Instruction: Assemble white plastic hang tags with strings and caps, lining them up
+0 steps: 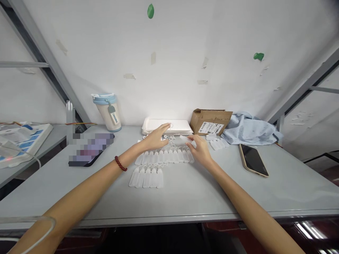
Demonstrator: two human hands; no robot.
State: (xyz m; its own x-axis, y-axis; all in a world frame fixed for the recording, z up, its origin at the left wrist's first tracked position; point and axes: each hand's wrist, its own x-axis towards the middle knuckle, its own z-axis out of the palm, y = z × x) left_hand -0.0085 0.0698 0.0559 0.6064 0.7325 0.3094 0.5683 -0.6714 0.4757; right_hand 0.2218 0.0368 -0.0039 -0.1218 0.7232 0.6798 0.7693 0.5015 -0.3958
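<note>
My left hand [155, 138] reaches over the back of the laid-out pieces, its fingers stretched out and its thumb apart, near the front of a stack of white trays [166, 125]. A small white ring [171, 125] shows at its fingertips. Between thumb and fingers of my right hand [200, 149] is a translucent white tag [184, 139]. Below both hands lies a row of similar flat tags with white string loops [169, 157], side by side. Nearer the front edge is a shorter row of several tags [147, 177]. My left forearm and hand cover part of the pieces behind.
A cardboard box [209, 121] stands at the back, with more translucent pieces [218, 143] before it and a light blue cloth [246, 128] beside it. A phone [253, 160] lies right. A tumbler [108, 112] and a blurred-out dark-edged device [91, 150] are left.
</note>
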